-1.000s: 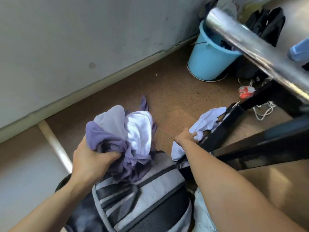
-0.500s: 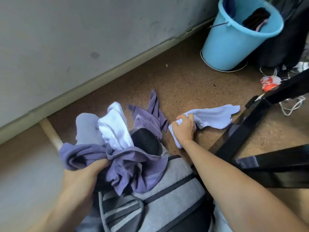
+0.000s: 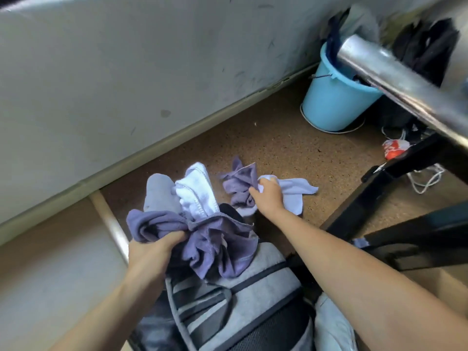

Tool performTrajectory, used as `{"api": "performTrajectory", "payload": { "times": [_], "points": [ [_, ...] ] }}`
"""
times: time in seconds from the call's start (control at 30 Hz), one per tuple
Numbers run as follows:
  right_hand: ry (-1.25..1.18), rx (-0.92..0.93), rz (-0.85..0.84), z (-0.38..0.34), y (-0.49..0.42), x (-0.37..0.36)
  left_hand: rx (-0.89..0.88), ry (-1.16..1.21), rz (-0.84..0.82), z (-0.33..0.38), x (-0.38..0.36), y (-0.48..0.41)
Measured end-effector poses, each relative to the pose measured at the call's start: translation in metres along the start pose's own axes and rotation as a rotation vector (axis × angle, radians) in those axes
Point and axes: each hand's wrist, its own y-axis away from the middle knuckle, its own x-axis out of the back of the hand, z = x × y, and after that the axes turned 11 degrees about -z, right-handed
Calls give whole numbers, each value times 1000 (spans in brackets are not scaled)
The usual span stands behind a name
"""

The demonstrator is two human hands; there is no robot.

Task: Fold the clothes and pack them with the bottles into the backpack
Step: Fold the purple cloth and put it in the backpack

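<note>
My left hand (image 3: pixel 152 252) grips a crumpled bundle of purple, grey and white clothes (image 3: pixel 192 219) just above the top of a grey backpack (image 3: pixel 253 287) with black straps, which stands on the floor between my arms. My right hand (image 3: pixel 269 196) reaches forward to the floor and is closed on a pale lilac cloth (image 3: pixel 296 190), its fingers also touching a crumpled purple garment (image 3: pixel 239 184) lying beside it. No bottles are in sight.
A grey wall with a skirting board (image 3: pixel 152 153) runs along the left. A light blue bucket (image 3: pixel 334 102) holding dark clothes stands at the back right. A chrome bar (image 3: pixel 405 84) and black chair legs (image 3: pixel 379 188) cross the right side. A red-and-white scrap (image 3: pixel 393 150) and white cord (image 3: pixel 428 178) lie near them.
My right hand has drawn the pale cloth leftward to the purple garment on the floor. The bundle in my left hand has dropped lower over the backpack. The view has shifted.
</note>
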Motion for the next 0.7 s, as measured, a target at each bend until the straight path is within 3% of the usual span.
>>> {"api": "performTrajectory", "payload": {
  "times": [0.1, 0.27, 0.43, 0.7],
  "points": [
    [-48, 33, 130, -25, 41, 46, -55, 54, -8, 40, -10, 28],
    [-179, 119, 171, -66, 131, 116, -150, 136, -36, 88, -16, 99],
    [-165, 300, 51, -103, 245, 182, -193, 253, -83, 114, -21, 184],
    [-548, 512, -165, -121, 426, 220, -262, 133, -84, 101, -13, 308]
  ]
}}
